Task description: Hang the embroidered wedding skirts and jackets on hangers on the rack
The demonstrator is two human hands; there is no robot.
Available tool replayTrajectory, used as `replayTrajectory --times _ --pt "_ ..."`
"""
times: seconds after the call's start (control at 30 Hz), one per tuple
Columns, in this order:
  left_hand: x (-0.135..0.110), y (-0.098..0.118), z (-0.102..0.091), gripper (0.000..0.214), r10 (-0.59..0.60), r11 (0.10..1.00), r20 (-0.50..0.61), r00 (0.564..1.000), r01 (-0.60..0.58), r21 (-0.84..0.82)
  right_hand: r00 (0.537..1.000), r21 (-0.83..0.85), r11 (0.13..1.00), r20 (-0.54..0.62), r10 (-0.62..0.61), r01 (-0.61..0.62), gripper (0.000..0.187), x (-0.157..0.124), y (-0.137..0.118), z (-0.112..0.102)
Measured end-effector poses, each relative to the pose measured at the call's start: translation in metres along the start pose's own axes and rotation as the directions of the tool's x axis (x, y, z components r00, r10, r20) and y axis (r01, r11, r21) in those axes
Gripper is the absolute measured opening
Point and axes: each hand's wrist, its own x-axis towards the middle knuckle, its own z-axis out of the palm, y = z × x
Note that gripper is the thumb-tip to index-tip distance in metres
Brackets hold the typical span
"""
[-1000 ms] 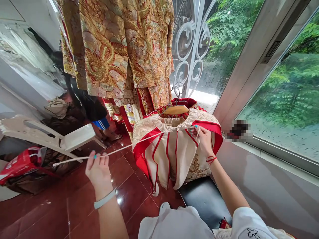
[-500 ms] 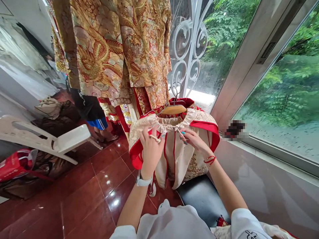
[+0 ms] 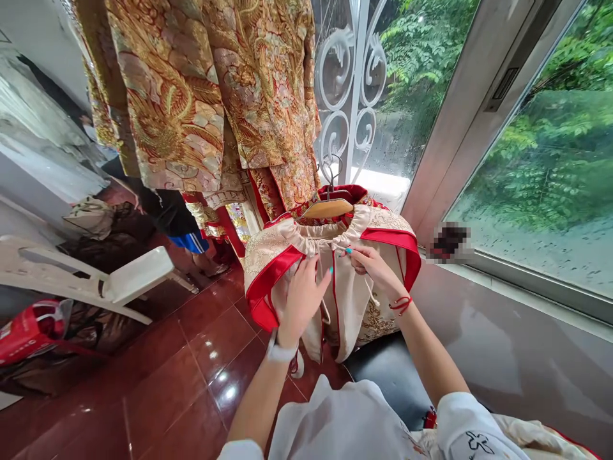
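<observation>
– How many things are there?
– One cream-and-red garment (image 3: 349, 313), one wooden hanger (image 3: 329, 208) at its neck opening, and one cord (image 3: 374, 300) with two loose ends dangling down the front. One white chair (image 3: 138, 273) stands off to the left.
– And the surface, the room?
– The garment is on the hanger near the window (image 3: 541, 166), its hem by the far edge of a black seat (image 3: 393, 377). Red tiles (image 3: 163, 358) cover the floor; gold clothes (image 3: 263, 83) hang behind.
– The fingers?
– The right hand (image 3: 366, 260) has thumb and forefinger pinched together on the cord at the neckline. The left hand (image 3: 304, 291) is half curled against the gathers, thumb well apart; whether it grips the cord, I cannot tell.
</observation>
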Motion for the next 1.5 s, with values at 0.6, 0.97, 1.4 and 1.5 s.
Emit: replayTrajectory --times 0.6,0.97,1.4,1.5 --pt "0.064 -0.029 -0.026 0.027 -0.251 0.081 0.31 0.917 0.339 -0.937 0.959 -0.442 0.888 -0.176 -0.221 0.124 0.035 0.003 0.009 -0.025" --pt "0.056 -0.018 -0.036 0.036 -0.129 0.04 0.375 0.918 0.382 -0.923 0.964 -0.699 0.691 -0.007 -0.265 0.185 0.018 -0.016 -0.016 -0.031" --pt "0.082 -0.015 -0.012 0.029 0.171 0.656 0.057 0.984 -0.07 -0.752 0.895 -0.368 0.823 0.067 -0.441 0.433 0.037 0.044 -0.029 0.039" --pt "0.088 -0.021 -0.012 0.026 0.291 0.774 0.049 0.956 -0.205 -0.6 0.902 -0.337 0.837 0.196 -0.385 0.43 0.04 0.043 -0.037 0.028"
